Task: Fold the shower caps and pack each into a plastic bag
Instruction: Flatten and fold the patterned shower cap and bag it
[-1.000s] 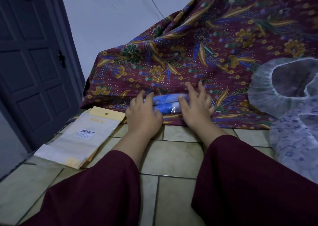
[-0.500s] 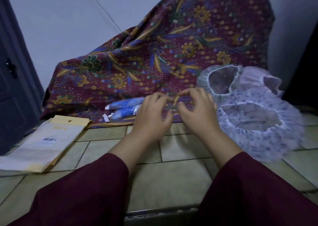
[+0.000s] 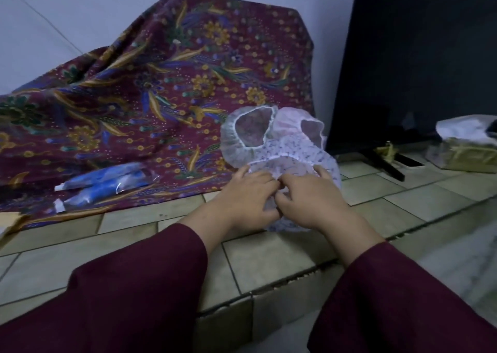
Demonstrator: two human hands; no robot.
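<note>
Both hands, the left hand (image 3: 242, 194) and right hand (image 3: 312, 199), were close together, pinching the frilly white plastic shower cap with purple specks (image 3: 293, 150), likely to fold it

wide, loose maroon sleeves (image 3: 139, 280) on both arms

Centre of frame: printed white shower cap (image 3: 293, 150) heaped before two more caps (image 3: 250, 137) — left of centre, two bagged blue caps (image 3: 107, 183) lying flat.
</note>
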